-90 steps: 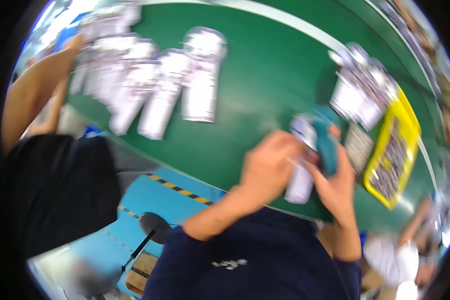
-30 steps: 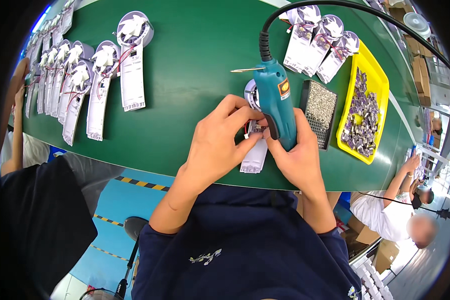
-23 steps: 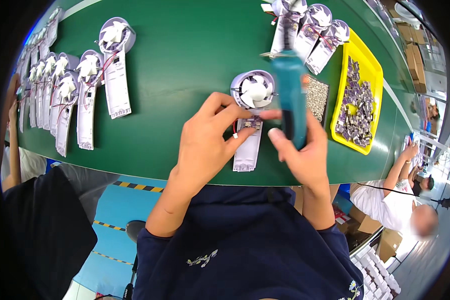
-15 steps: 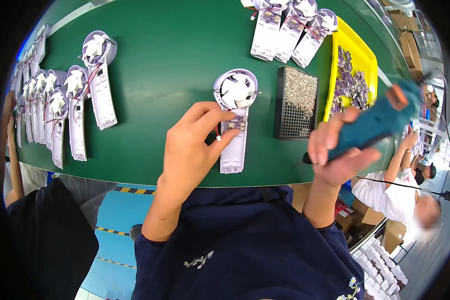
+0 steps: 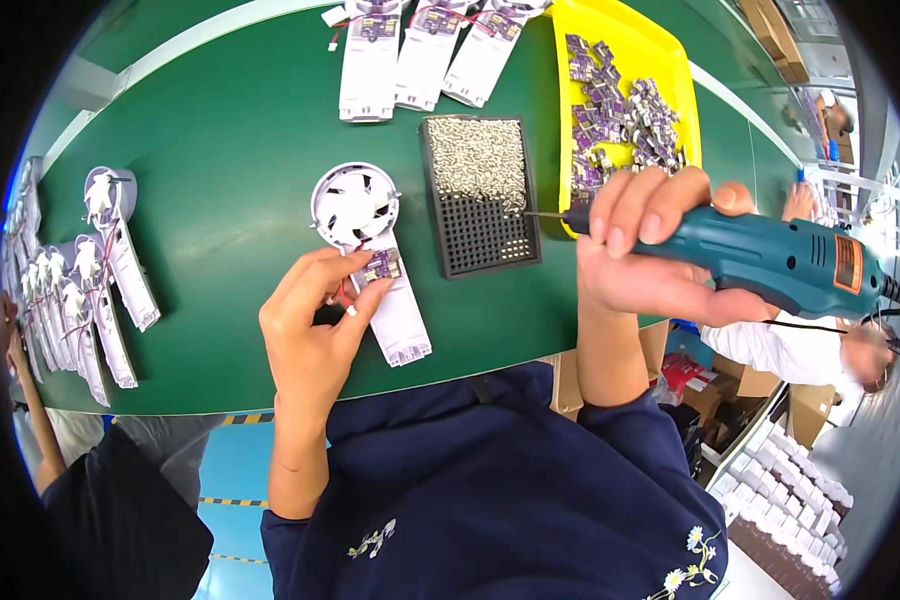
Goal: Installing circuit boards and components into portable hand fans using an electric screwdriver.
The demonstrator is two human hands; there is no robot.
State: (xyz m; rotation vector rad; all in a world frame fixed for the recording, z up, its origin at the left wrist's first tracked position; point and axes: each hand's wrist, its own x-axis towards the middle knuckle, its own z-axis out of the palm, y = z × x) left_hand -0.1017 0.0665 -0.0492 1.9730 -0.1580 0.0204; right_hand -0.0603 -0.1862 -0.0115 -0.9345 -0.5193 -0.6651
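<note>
My left hand (image 5: 305,325) pinches a small purple circuit board (image 5: 382,264) between thumb and fingers, at the top of the handle of a white handheld-fan shell (image 5: 402,325). A white fan wheel (image 5: 355,206) sits in the shell's round head; a red wire with a white plug shows by my fingertips. My right hand (image 5: 650,250) is wrapped round a teal electric screwdriver (image 5: 770,258) lying sideways. Its thin bit points left and reaches the right side of a black perforated screw tray (image 5: 470,238). Whether a screw is on the tip is too small to tell.
Beyond the tray, a yellow bin (image 5: 660,45) holds many purple circuit boards (image 5: 598,105). Three fan shells (image 5: 370,75) lie at the far edge, more fan shells (image 5: 120,270) at the left. Other people sit at both sides; a cable hangs near the screwdriver.
My view has shifted right, so the table things appear further left. The screwdriver has swung from near the table's front edge to the screw tray. My left hand keeps its pinch on the board.
</note>
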